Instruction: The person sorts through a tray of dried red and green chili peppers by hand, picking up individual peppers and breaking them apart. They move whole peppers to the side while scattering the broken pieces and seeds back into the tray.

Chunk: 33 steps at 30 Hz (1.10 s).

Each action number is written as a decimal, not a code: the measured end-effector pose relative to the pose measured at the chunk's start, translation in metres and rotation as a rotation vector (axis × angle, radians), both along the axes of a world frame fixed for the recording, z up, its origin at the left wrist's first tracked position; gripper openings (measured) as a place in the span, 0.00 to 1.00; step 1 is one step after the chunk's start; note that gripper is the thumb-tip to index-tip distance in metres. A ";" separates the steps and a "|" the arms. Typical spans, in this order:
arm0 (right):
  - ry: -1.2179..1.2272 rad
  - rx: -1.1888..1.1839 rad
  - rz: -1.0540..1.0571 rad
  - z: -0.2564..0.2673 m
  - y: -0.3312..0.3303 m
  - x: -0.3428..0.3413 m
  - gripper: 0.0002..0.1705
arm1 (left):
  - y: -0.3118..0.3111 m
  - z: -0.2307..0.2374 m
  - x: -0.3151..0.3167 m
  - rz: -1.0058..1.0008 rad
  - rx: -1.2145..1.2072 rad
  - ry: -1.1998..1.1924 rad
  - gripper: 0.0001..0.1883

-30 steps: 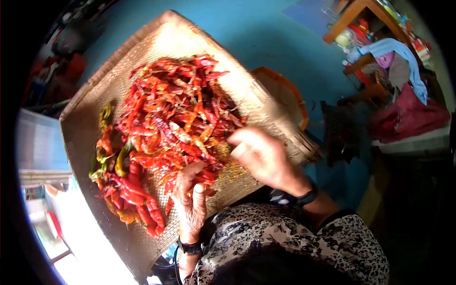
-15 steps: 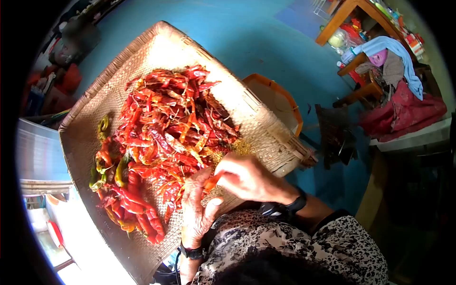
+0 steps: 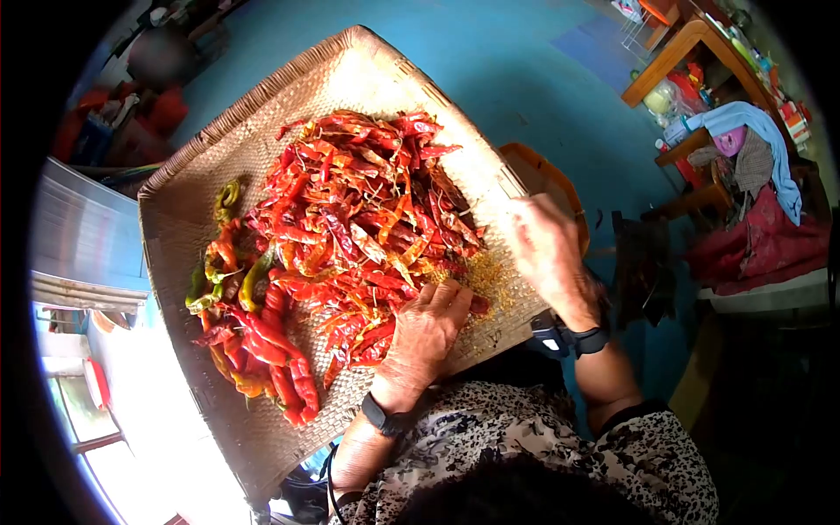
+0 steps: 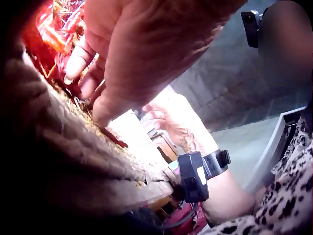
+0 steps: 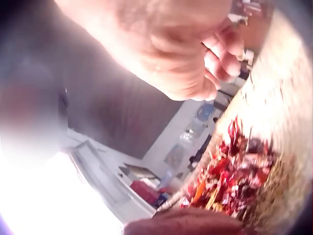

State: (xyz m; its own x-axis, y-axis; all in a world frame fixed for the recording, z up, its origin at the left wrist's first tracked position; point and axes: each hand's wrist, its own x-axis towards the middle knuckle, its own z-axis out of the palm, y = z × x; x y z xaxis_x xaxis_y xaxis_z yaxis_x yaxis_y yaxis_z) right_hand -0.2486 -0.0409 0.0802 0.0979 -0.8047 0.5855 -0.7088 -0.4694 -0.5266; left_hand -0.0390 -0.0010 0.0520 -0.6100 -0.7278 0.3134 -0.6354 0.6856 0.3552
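Note:
A heap of dried red chillies lies in a woven tray, with yellow seeds along its lower right side. The left hand rests palm down at the heap's lower edge, fingertips touching chillies and seeds; a dark red piece lies beside them. In the left wrist view its fingers point down into the chillies. Over the tray's right part hovers the right hand, blurred; its fingers are loosely bent in the right wrist view, with nothing visible between them.
Plumper red chillies and green ones lie on the tray's left side. Beyond the right rim is an orange-rimmed container on the blue floor. Clothes and wooden furniture are at the right.
The right hand has moved away from the left hand, up and to the right. The left hand has turned palm down onto the chillies; the orange-red piece between the hands is no longer seen there.

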 end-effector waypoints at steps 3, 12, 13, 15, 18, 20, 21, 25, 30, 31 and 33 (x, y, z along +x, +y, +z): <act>0.130 0.085 0.026 -0.005 -0.019 0.019 0.13 | -0.025 0.012 0.015 0.006 -0.056 0.081 0.11; 0.500 -0.003 -0.109 0.007 -0.121 0.061 0.20 | -0.162 0.028 0.030 0.288 -0.022 -0.140 0.35; 0.516 0.022 -0.078 0.005 -0.130 0.065 0.22 | -0.164 0.025 0.024 0.291 -0.039 -0.152 0.37; 0.511 0.119 -0.087 0.004 -0.143 0.071 0.25 | -0.165 0.021 0.018 0.302 -0.085 -0.189 0.40; 0.535 0.284 -0.074 -0.001 -0.147 0.081 0.31 | -0.167 0.016 0.021 0.317 -0.066 -0.255 0.31; 0.464 0.464 -0.067 -0.002 -0.144 0.086 0.31 | -0.168 0.005 0.029 0.354 -0.179 -0.212 0.18; 0.319 0.426 0.010 -0.031 -0.151 0.080 0.17 | -0.161 0.013 0.032 0.384 -0.184 -0.201 0.11; 0.025 0.336 0.165 -0.011 -0.108 0.096 0.07 | -0.134 0.018 0.064 0.375 -0.282 -0.011 0.07; -0.030 0.085 0.395 -0.001 -0.056 0.104 0.04 | -0.075 0.036 0.075 0.437 -0.156 0.156 0.09; -0.320 0.541 0.470 0.009 -0.040 0.102 0.04 | -0.068 0.036 0.075 0.432 -0.163 0.179 0.08; -0.203 0.170 0.401 0.003 -0.029 0.096 0.06 | -0.055 0.033 0.075 0.443 -0.157 0.223 0.05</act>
State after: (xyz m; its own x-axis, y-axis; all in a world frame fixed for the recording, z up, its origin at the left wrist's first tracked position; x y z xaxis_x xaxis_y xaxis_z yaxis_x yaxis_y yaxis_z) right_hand -0.1525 -0.0700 0.0831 0.3179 -0.8130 0.4879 -0.3641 -0.5798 -0.7289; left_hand 0.0362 -0.0564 0.0847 -0.1597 -0.8346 0.5271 -0.7976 0.4238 0.4293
